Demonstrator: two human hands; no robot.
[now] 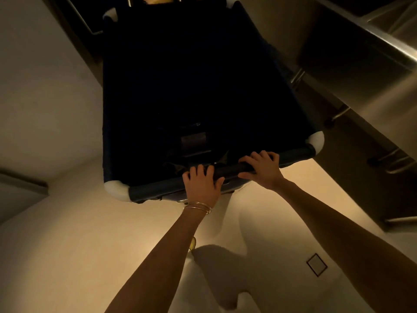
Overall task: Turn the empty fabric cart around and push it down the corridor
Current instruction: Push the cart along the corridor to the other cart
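The fabric cart (144,109) is a deep, dark blue bin with white padded corners, filling the upper middle of the head view. Its inside is dark and looks empty apart from a grey patch low down. My left hand (200,184), with thin bangles on the wrist, grips the near rim bar. My right hand (261,168) grips the same bar a little to the right. Both arms reach forward from the bottom of the frame.
A stainless steel counter (370,71) with metal legs runs along the right side, close to the cart. A dark unit with a metal rail (83,21) stands at the upper left. Pale floor (67,233) lies around me, with a small square floor plate (316,264) at lower right.
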